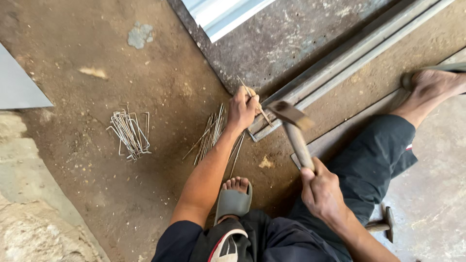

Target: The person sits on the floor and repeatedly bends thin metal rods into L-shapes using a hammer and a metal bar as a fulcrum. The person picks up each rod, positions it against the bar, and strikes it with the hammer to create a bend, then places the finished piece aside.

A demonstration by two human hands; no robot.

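A thin metal rod lies slanted across the near end of a long steel angle bar, which runs from the middle of the floor up toward the far right. The left hand is closed on the rod, its fingers pinching it just left of the bar's end, so the far tip sticks out above the knuckles and the near tip pokes out toward the hammer. The rod looks stiff, light and slim, the sort of thing that would spring or skid under a blow, so a hold close to the bar, with fingers kept clear of the struck spot, seems the sound place to take it.

The right hand is wrapped tight around the lower end of a wooden-handled hammer, whose rusty head hangs just right of the left hand, over the bar's end. The head looks heavy for its handle; a hold low on the shaft gives swing but less control.

Just left of the left forearm a loose bundle of straight rods lies on the dirt floor. Further left sits a heap of bent rods, hooked at their ends. A sandalled foot rests near the middle; a bare foot presses on the far right. A second hammer lies near right.
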